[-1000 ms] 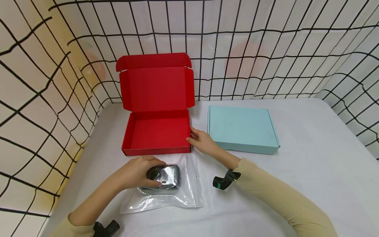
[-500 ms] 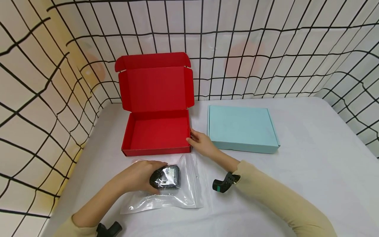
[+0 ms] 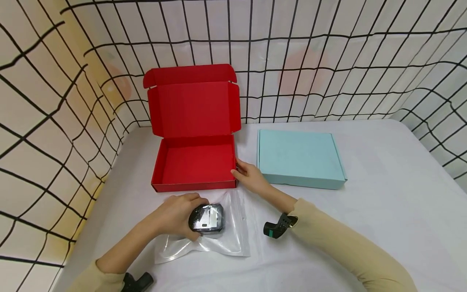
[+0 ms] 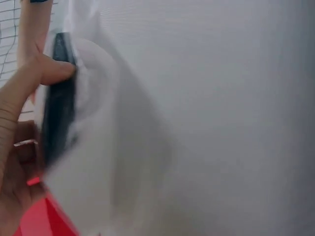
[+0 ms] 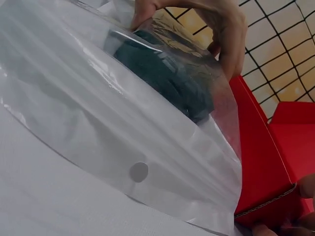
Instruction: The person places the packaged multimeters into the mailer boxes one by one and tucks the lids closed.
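My left hand (image 3: 178, 215) grips a black rounded device (image 3: 206, 219) with a glossy face through a clear zip bag (image 3: 233, 239), thumb on the near side and fingers on the far side. In the left wrist view the thumb (image 4: 56, 71) presses the dark device (image 4: 60, 113) through blurred plastic. The right wrist view shows the bag's sealing strip and round punched hole, with the device (image 5: 162, 73) inside. My right hand (image 3: 251, 177) holds the right wall of an open red cardboard box (image 3: 197, 186), thumb at the rim. The box's lid stands upright behind it.
A closed light-blue cardboard box (image 3: 299, 156) lies right of the red one. Black wire grid panels (image 3: 284, 73) stand behind the white-covered table (image 3: 379, 170) and along both sides. Each wrist carries a black strapped-on camera (image 3: 279, 226).
My left hand has shifted its grip on the bagged device and drawn it slightly right, pulling the bag's left part along. The right hand stays on the red box.
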Available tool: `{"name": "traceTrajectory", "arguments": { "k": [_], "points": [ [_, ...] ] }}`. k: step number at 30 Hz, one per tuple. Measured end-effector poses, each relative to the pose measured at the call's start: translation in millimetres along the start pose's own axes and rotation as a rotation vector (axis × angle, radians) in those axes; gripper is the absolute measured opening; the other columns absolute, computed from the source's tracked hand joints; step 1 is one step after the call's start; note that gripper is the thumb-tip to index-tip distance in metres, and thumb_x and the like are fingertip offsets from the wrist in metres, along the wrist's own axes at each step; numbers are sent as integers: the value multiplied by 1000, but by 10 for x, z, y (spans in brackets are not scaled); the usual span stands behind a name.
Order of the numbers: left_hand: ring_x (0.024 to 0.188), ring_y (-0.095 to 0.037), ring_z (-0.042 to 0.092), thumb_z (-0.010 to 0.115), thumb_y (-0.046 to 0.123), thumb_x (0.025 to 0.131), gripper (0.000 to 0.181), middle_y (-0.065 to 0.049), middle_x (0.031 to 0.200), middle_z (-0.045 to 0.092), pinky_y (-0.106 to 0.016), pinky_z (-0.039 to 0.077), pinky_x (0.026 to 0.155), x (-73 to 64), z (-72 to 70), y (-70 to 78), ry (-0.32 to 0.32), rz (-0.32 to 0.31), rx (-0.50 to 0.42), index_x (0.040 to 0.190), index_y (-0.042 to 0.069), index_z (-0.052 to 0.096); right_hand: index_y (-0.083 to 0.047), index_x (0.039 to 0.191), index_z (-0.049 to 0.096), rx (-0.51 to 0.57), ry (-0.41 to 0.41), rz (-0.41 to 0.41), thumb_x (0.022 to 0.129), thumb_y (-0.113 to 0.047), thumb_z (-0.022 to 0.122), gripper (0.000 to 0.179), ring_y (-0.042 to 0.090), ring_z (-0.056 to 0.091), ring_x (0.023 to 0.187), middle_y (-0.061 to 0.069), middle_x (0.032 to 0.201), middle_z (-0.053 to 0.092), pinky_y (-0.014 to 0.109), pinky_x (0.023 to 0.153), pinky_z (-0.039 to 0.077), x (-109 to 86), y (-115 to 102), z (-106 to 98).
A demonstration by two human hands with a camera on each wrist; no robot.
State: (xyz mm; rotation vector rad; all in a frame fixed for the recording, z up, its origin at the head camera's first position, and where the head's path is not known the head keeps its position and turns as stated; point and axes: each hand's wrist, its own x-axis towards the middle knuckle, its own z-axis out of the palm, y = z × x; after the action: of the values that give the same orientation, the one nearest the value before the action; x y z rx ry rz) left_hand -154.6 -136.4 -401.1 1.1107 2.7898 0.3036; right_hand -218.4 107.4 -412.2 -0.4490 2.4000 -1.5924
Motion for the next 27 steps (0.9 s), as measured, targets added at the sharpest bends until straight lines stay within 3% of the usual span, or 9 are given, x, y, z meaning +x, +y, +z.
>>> {"name": "traceTrajectory", "arguments": {
  "k": [4, 10, 18, 23, 27],
  "points": [
    [79, -3, 53, 76, 47, 53, 68, 11, 95, 56, -23, 47, 63, -17, 0, -3, 30, 39, 25, 113, 21, 58, 9, 138, 25, -4, 14, -4, 93, -13, 51, 57, 32, 41, 125, 23, 142, 31, 37, 97, 39, 34, 118, 11],
    [78, -4, 52, 77, 44, 53, 69, 9, 97, 56, -23, 48, 63, -65, -104, -10, 38, 23, 21, 115, 18, 58, 5, 139, 26, -17, 33, 31, 93, -14, 51, 56, 29, 42, 126, 20, 142, 34, 35, 96, 40, 20, 100, 14],
    [80, -4, 51, 77, 42, 52, 71, 9, 98, 56, -22, 48, 65, -120, -421, -25, 48, 2, 22, 116, 17, 58, 7, 138, 29, -25, 56, 48, 92, -12, 51, 53, 30, 43, 124, 21, 139, 37, 34, 95, 41, 44, 101, 36],
    [81, -8, 52, 79, 40, 52, 72, 6, 99, 56, -24, 50, 66, -72, -640, -58, 77, 1, 30, 116, 16, 58, 6, 138, 28, -33, 61, 47, 93, -11, 48, 52, 28, 43, 124, 20, 140, 37, 34, 96, 40, 34, 95, 32],
    [82, -10, 53, 79, 38, 52, 72, 3, 100, 57, -25, 50, 66, -21, -721, -103, 76, 5, 33, 117, 14, 58, 7, 138, 28, -36, 54, 32, 93, -10, 47, 52, 28, 43, 124, 21, 139, 37, 34, 97, 40, 32, 101, 25]
  ]
}}
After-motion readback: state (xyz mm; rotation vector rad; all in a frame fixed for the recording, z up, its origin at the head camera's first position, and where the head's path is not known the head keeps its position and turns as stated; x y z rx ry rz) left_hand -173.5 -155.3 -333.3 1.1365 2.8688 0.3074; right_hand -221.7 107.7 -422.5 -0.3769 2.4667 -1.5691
